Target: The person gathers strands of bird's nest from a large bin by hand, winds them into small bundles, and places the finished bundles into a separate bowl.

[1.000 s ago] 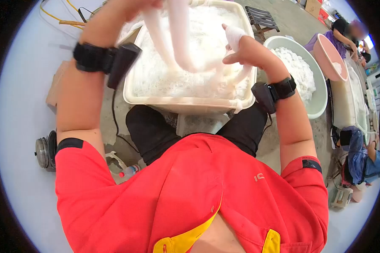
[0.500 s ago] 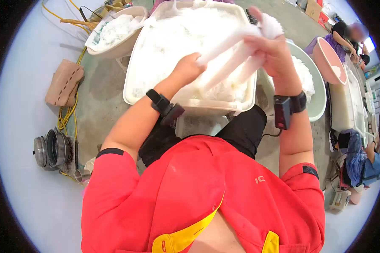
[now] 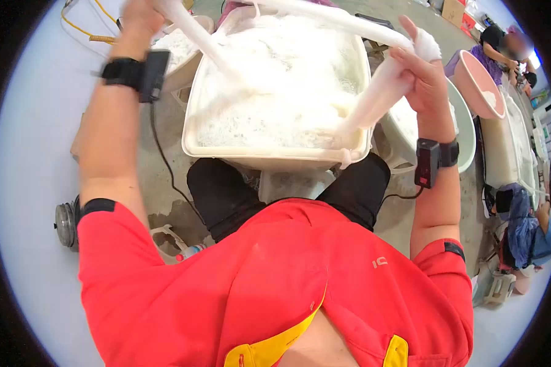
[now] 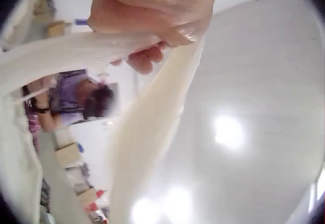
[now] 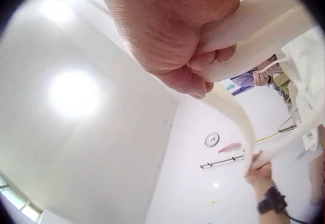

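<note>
Head view: half a second ago the two hands were close together over the right side of the tub, with the long, wet, whitish band of soft stretchy material (image 3: 324,17) bunched between them. Now they have swung wide apart. The left hand (image 3: 142,13) is raised at the upper left edge of the picture, fingers closed on one end of the band; the right hand (image 3: 423,72), one finger wrapped in white bandage, grips the other end up at the right. Between the two grips the band runs taut across the top of the large cream rectangular plastic tub (image 3: 275,153), and from each grip a further length hangs down into the white shredded mass filling the tub. This reads as a stretching or drawing-out stroke in a repeating cycle, the band lifted mostly clear of the tub. Beyond the right-hand grip sits a pale green round basin (image 3: 465,131) and a pink bowl (image 3: 471,82).

Left wrist view: the left hand (image 4: 152,16) is clenched round the band (image 4: 147,132), which leaves the grip in two strands, one sideways and one downward. A person in purple is blurred behind.

Right wrist view: the right hand (image 5: 175,31) is fisted on the band (image 5: 254,36), which arcs away below the grip towards the far left hand (image 5: 259,170).
</note>
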Available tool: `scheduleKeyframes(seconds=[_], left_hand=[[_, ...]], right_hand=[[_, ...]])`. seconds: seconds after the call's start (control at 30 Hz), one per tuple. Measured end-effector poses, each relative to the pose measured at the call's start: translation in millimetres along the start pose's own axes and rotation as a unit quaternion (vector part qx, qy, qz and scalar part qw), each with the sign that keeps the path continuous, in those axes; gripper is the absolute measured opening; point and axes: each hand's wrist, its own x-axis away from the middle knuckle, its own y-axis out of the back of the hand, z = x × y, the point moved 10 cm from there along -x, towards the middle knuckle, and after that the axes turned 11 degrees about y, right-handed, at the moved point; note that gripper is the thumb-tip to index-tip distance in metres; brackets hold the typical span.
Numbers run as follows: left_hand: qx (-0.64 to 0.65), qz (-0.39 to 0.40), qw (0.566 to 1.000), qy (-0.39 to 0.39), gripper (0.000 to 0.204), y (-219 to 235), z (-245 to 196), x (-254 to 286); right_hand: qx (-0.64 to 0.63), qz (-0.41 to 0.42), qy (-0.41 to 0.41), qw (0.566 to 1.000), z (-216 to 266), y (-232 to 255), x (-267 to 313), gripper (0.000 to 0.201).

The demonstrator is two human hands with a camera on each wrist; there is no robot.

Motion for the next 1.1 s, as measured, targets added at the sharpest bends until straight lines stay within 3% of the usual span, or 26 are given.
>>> scheduleKeyframes(seconds=[0.03, 0.07, 0.1, 0.13, 0.23, 0.27, 0.3, 0.33, 0.4, 0.43, 0.5, 0.6, 0.63, 0.73, 0.87, 0.9, 0.97, 1.0, 1.07, 1.1], left_hand=[[0.254, 0.023, 0.967, 0.007, 0.022, 11, -34, -8], [0.492, 0.044, 0.869, 0.014, 0.023, 19, -65, -12], [0.445, 0.071, 0.893, 0.018, 0.022, 19, -103, -7], [0.411, 0.152, 0.898, -0.045, 0.021, 4, -143, 17], [0.333, 0.135, 0.932, 0.040, 0.016, -25, -134, 23], [0.288, 0.202, 0.935, -0.039, 0.013, -46, -125, 22], [0.204, 0.234, 0.949, -0.063, 0.009, -71, -108, 26], [-0.019, 0.195, 0.956, -0.220, 0.007, -92, -134, 63], [0.010, 0.268, 0.963, 0.039, 0.027, -158, -58, 65], [0.008, 0.272, 0.960, 0.062, 0.028, -177, -76, 97], [-0.021, 0.267, 0.963, 0.013, 0.028, -212, -78, 124], [0.051, 0.254, 0.962, 0.082, 0.031, -220, -75, 136], [0.064, 0.266, 0.957, 0.098, 0.029, -224, -68, 140], [0.125, 0.327, 0.927, 0.134, 0.021, -236, -41, 158], [0.052, 0.414, 0.888, 0.195, 0.021, -273, 41, 208], [0.038, 0.418, 0.886, 0.199, 0.022, -270, 51, 211], [0.130, 0.413, 0.880, 0.194, 0.021, -256, 49, 205], [0.176, 0.410, 0.874, 0.191, 0.021, -250, 47, 201], [0.323, 0.453, 0.803, 0.216, 0.021, -244, 34, 199], [0.392, 0.469, 0.758, 0.227, 0.021, -241, 24, 197]], right_hand=[[0.018, 0.001, -0.001, 1.000, -8, 0, -2, 0.065], [0.048, 0.029, -0.012, 0.998, -17, -3, -4, 0.069], [0.076, 0.040, -0.027, 0.996, -29, -5, -5, 0.069], [0.104, 0.051, -0.041, 0.992, -40, -10, -5, 0.070], [0.232, 0.126, -0.102, 0.959, -72, -26, 1, 0.079], [0.282, 0.161, -0.117, 0.938, -85, -27, 6, 0.081], [0.333, 0.195, -0.132, 0.913, -96, -28, 12, 0.083], [0.302, 0.218, -0.152, 0.915, -103, -32, 21, 0.088], [0.200, 0.235, -0.115, 0.944, -105, -54, 31, 0.088], [0.184, 0.230, -0.118, 0.948, -104, -65, 36, 0.088], [0.152, 0.221, -0.123, 0.955, -103, -88, 45, 0.088], [0.173, 0.178, -0.183, 0.951, -112, -87, 48, 0.078], [0.136, 0.155, -0.169, 0.964, -108, -83, 46, 0.076], [0.053, 0.095, -0.113, 0.988, -87, -66, 34, 0.069], [-0.026, 0.009, -0.030, 0.999, -57, -42, 15, 0.070], [0.002, 0.011, -0.043, 0.999, -66, -33, 13, 0.070], [0.060, 0.016, -0.068, 0.996, -92, -2, 16, 0.069], [0.151, 0.038, -0.129, 0.979, -109, 12, 24, 0.069], [0.358, 0.171, -0.247, 0.884, -153, 20, 49, 0.076], [0.384, 0.200, -0.248, 0.867, -157, 16, 53, 0.079]])
